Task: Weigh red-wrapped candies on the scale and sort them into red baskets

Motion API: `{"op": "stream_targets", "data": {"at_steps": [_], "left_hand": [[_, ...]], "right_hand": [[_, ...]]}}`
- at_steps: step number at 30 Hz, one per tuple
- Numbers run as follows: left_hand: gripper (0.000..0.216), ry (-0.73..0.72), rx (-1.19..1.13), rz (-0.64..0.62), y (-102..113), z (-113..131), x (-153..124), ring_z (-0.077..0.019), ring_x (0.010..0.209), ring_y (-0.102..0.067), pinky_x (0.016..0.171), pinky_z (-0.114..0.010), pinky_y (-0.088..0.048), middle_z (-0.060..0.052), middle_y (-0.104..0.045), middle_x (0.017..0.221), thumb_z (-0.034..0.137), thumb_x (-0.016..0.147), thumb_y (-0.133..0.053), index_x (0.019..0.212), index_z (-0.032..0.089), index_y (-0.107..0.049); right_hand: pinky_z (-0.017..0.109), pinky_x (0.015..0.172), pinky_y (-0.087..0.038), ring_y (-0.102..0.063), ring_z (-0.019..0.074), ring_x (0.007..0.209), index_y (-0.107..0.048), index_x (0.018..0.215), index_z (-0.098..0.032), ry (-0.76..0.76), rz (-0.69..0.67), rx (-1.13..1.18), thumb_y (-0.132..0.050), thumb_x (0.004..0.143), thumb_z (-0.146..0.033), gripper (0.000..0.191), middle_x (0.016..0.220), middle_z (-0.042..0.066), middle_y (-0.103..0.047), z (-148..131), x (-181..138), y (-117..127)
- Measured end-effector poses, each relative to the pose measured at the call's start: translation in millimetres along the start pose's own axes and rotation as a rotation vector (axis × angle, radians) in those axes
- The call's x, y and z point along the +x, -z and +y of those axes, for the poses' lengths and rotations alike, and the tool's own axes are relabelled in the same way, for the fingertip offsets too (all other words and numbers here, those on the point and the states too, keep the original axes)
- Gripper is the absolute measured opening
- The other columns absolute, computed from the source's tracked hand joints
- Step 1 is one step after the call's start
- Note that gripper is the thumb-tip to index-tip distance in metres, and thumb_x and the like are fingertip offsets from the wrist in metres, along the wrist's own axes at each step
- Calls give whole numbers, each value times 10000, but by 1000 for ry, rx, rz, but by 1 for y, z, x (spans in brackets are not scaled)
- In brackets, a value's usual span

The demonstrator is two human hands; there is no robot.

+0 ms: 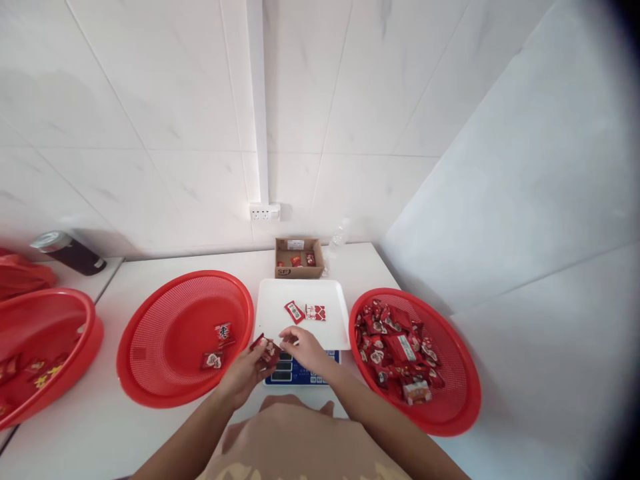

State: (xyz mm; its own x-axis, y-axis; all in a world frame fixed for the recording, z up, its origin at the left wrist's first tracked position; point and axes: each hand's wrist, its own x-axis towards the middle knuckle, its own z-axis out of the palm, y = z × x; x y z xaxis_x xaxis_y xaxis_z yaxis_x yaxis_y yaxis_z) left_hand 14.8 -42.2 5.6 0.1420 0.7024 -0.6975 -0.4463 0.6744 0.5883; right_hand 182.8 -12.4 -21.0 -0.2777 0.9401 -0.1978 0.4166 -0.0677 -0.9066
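My left hand [244, 375] is closed around a small red snack packet [269, 353], above the front of a digital scale [280, 381]. Just right of it, my right hand [304, 348] has its fingers drawn together by the packet's edge; what they pinch, if anything, is too small to tell. Behind both hands lies the scale's white tray [270, 300], bearing a red packet with a white label [295, 312] and a red-and-white packet with heart shapes [315, 313]. My hands partly cover the scale's blue panel.
A red basket [150, 393] on the left holds a few packets; another red basket [465, 400] on the right holds many. A third red basket [90, 320] stands far left, near a dark flask [75, 253]. Behind the scale are a cardboard box [307, 272] and a clear plastic bottle [340, 233].
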Motion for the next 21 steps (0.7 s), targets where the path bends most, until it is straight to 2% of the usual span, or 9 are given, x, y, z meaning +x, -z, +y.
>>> {"op": "stream_targets", "data": {"at_steps": [3,5,7,11,15,18,21], "left_hand": [[101,-37,-164,199,10,13,4,-130,678,-646,715,-268,-522,-43,-663,753,243,840,-578,808,150,-602],[128,-66,-273,280,20,22,5,-126,691,-653,702,-246,-532,-48,-665,759,242,866,-536,808,147,-600],[172,-99,-357,303,30,30,4,-132,759,-664,705,-232,-541,-66,-674,830,273,888,-495,846,146,-603],[238,-113,-400,265,40,36,-1,-152,886,-663,737,-246,-551,-107,-663,1021,317,898,-466,1011,147,-588],[204,5,-282,191,34,26,-2,-150,839,-675,746,-250,-540,-98,-679,1001,240,860,-535,1035,148,-586],[200,90,-192,102,24,14,1,-153,800,-679,780,-260,-521,-100,-691,951,193,825,-577,1015,133,-598],[233,143,-120,38,13,2,3,-168,803,-674,810,-282,-505,-128,-678,992,222,817,-593,1025,117,-592]], "right_hand": [[330,894,-419,-566,205,1014,-627,1002,-192,-42,171,-328,-579,769,-203,238,1059,83,-636,12,16,14],[350,951,-362,-511,229,1100,-609,1071,-196,-18,197,-524,-578,779,-195,294,1125,95,-614,19,28,22],[370,963,-325,-483,240,1122,-566,1159,-230,20,185,-662,-564,798,-208,362,1176,87,-596,22,36,24],[405,937,-289,-461,249,1122,-505,1229,-300,72,142,-810,-535,826,-230,409,1201,74,-585,24,43,18],[389,914,-291,-475,240,1074,-569,1130,-296,103,141,-846,-464,847,-168,329,1077,66,-618,28,44,11],[351,873,-340,-511,223,1004,-619,1019,-249,87,164,-774,-434,798,-78,336,1004,72,-600,30,41,10],[311,842,-396,-539,182,938,-623,914,-218,125,186,-537,-398,735,-10,354,958,53,-586,27,34,5]]}}
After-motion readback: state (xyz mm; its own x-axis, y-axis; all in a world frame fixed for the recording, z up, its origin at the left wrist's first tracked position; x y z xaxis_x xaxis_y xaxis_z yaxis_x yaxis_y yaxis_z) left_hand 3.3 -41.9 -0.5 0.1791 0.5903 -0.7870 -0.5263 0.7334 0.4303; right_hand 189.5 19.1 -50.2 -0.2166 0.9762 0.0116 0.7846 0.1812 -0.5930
